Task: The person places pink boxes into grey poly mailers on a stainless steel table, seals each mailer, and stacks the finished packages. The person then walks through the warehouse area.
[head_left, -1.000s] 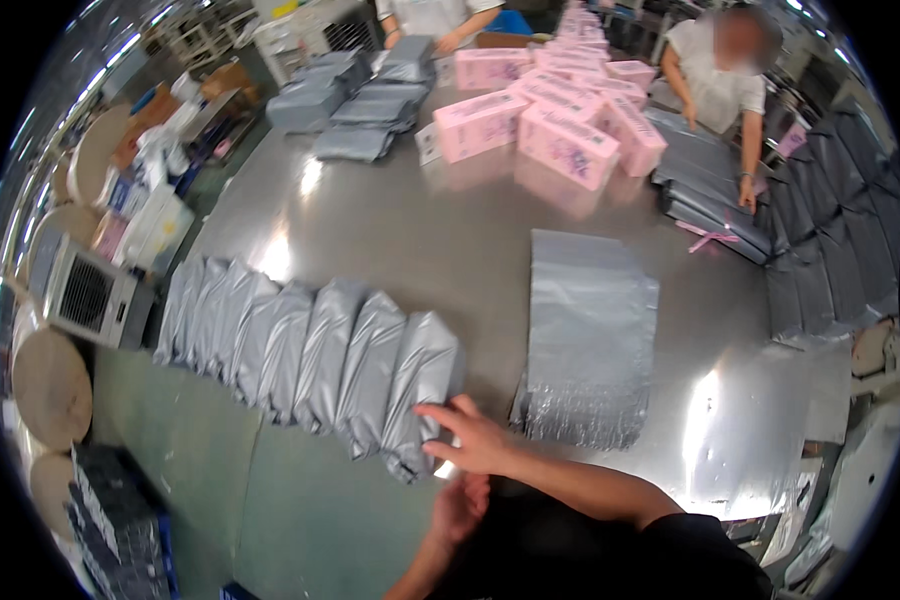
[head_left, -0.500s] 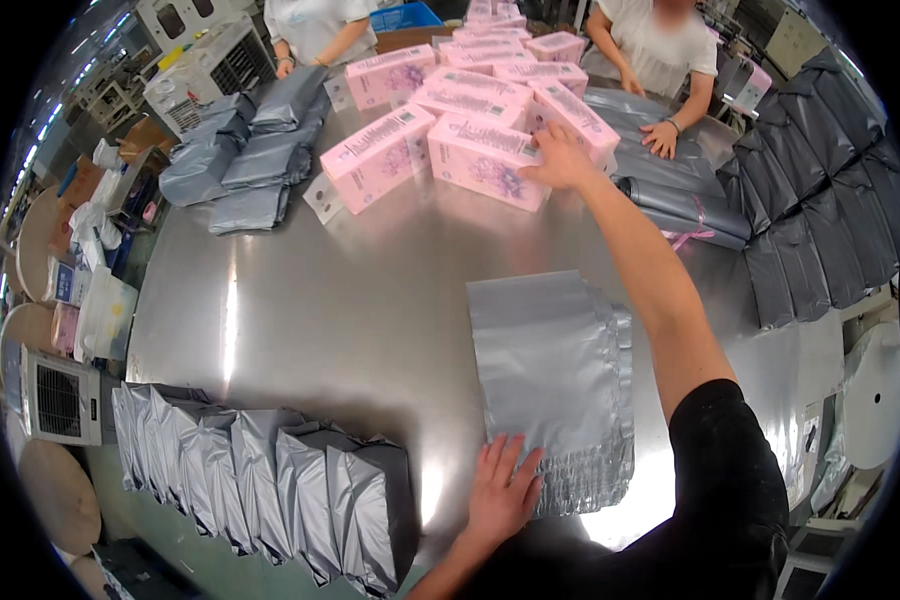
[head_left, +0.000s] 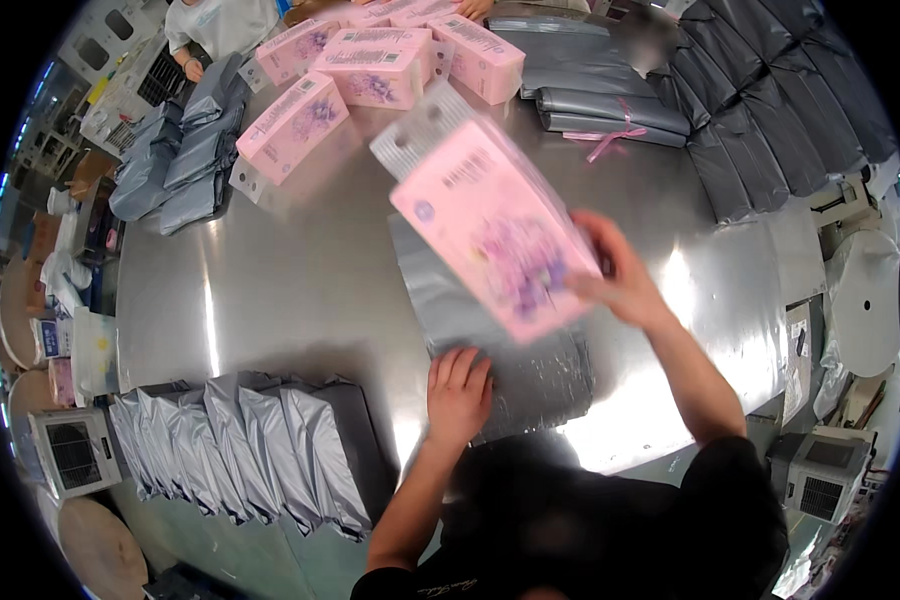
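Raised since the earlier frame from the pile (head_left: 375, 75) at the far edge of the table (head_left: 300, 260), one pink pack (head_left: 490, 230) tilts above the stack of grey bags (head_left: 540, 385) by the near edge. Right hand (head_left: 625, 275): partly closed on the pack, thumb on the printed face, fingers at its side. Left hand (head_left: 457, 395): palm down on the bags' left border, fingers loosely bent, gripping nothing that I can see. Operating remotely, I would press lightly there, lest the bags slide or crease, and keep the pack's clear tab (head_left: 420, 130) from snagging. Surface: shiny metal, silver parcels (head_left: 260, 450) at the near left corner, dark parcels (head_left: 725, 165) toward the far right. Room: a white fan unit (head_left: 75, 450) beyond the left edge
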Motion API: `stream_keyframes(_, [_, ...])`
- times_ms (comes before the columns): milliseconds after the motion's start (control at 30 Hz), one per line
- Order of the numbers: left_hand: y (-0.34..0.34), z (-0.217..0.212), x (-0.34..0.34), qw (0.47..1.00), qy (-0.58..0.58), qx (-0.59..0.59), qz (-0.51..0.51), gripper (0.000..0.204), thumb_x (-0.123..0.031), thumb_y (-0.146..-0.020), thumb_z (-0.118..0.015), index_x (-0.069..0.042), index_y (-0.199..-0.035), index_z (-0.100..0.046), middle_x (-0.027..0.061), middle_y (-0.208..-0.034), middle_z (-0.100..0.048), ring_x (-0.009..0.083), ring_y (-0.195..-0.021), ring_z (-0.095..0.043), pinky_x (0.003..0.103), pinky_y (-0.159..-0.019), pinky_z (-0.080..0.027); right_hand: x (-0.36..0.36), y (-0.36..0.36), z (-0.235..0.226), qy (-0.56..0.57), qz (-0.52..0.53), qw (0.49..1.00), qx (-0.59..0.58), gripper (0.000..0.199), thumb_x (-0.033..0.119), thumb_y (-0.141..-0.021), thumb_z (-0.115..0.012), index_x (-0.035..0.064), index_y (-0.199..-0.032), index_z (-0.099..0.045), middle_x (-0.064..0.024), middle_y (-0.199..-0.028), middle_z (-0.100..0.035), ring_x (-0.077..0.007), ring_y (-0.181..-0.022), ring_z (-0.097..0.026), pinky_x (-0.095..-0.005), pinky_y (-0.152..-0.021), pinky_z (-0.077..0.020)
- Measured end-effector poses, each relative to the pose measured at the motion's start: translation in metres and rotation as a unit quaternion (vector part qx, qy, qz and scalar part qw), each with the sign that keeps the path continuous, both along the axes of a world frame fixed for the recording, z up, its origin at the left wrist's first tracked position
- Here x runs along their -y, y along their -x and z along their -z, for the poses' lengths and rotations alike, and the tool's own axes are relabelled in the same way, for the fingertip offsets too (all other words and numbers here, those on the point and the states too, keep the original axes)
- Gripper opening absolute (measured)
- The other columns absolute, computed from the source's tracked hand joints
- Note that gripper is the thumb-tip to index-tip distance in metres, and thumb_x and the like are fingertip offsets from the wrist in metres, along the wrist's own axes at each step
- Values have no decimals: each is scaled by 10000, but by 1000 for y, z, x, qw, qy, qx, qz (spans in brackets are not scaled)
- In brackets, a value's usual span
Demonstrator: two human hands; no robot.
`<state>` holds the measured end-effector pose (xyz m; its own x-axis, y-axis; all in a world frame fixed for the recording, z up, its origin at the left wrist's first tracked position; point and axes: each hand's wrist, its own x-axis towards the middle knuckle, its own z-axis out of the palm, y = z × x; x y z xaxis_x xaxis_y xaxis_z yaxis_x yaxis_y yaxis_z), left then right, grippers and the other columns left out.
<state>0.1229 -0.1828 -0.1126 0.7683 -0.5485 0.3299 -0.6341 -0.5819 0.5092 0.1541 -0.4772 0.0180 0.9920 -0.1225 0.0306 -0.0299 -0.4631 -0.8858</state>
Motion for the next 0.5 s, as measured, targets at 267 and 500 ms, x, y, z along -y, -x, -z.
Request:
stream_keyframes(267, [-4, 35, -14, 999, -32, 7, 0, 251, -79, -763, -699, -55, -1011, -678, 98, -1095, -633, 337, -1040, -587, 451, -921, -507, -71, 269, 101, -429, 16, 846, -317, 891, 191, -941, -744, 40, -1624, -191, -159, -1477, -523, -256, -1318, -537, -390, -1084, -449])
stream_keyframes(500, [-28, 34, -24, 997, -78, -13, 15, 208, -55, -746, -715, -65, -954, -713, 113, -993, -663, 347, -992, -615, 438, -840, -529, -52, 260, 111, -247, -108, 926, -264, 815, 338, -951, -746, 68, -1593, -323, -157, -1387, -615, -232, -1242, -605, -351, -1046, -482])
